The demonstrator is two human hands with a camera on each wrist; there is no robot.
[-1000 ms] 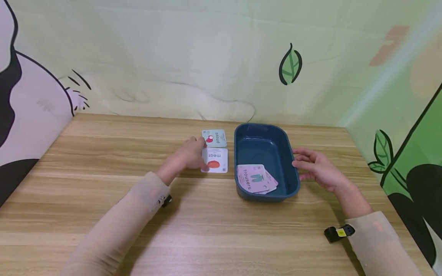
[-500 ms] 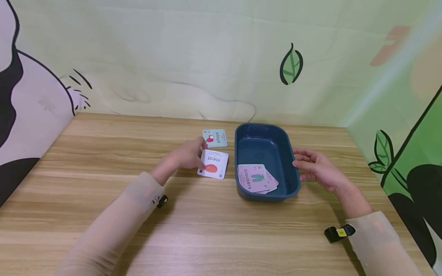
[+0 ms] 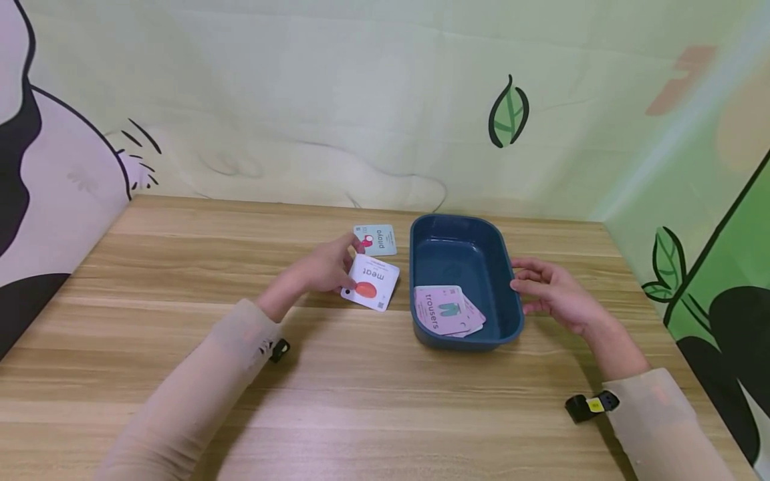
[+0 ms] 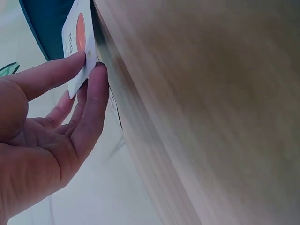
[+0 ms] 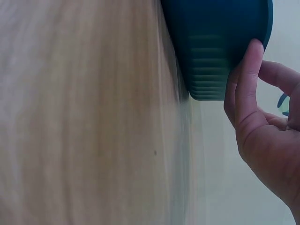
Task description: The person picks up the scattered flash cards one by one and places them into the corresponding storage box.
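My left hand (image 3: 325, 267) pinches a white card (image 3: 371, 282) marked "meat" at one corner, between thumb and fingers. In the left wrist view the card (image 4: 78, 44) appears tilted and raised off the wood. Just behind it lies a pale blue card (image 3: 379, 241) marked "pitaya", partly covered by my fingertips. A dark blue bin (image 3: 466, 345) stands to the right. Inside its near left corner sit several pink cards, a "trousers" card (image 3: 440, 310) on top. My right hand (image 3: 556, 294) rests its fingertips against the bin's outer right side, fairly straight in the right wrist view.
Everything rests on a wood-grain table (image 3: 337, 414). Behind its far edge hangs a pale green printed backdrop (image 3: 301, 100), with a leaf drawing (image 3: 508, 112) on it. Dark wrist cameras (image 3: 279, 350) are strapped at the sleeves.
The "meat" card has slid slightly toward the person, turned, and lifted from the table in my left hand's pinch. The "pitaya" card, bin and right hand keep their places.
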